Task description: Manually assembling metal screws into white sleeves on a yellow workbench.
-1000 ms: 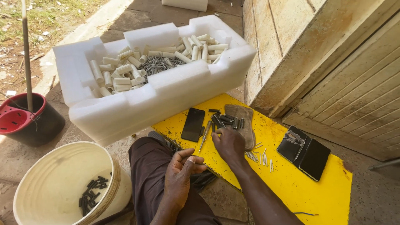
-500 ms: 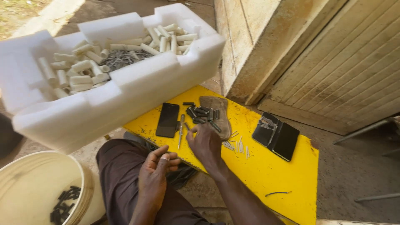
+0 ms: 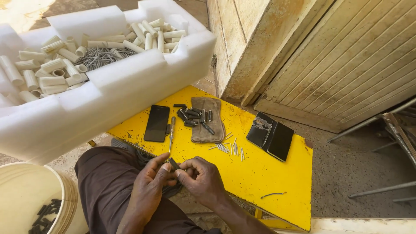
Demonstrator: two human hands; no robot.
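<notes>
Both hands [image 3: 180, 180] pinch one small, seemingly black sleeve [image 3: 173, 163] between fingertips

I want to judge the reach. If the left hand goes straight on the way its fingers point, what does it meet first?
Probably the small dark piece at its fingertips, then the right hand; depth is unclear.

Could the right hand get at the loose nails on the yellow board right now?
Probably yes: the nails lie bare just beyond the right hand, nothing between, though it and the left hand pinch a small dark piece.
</notes>
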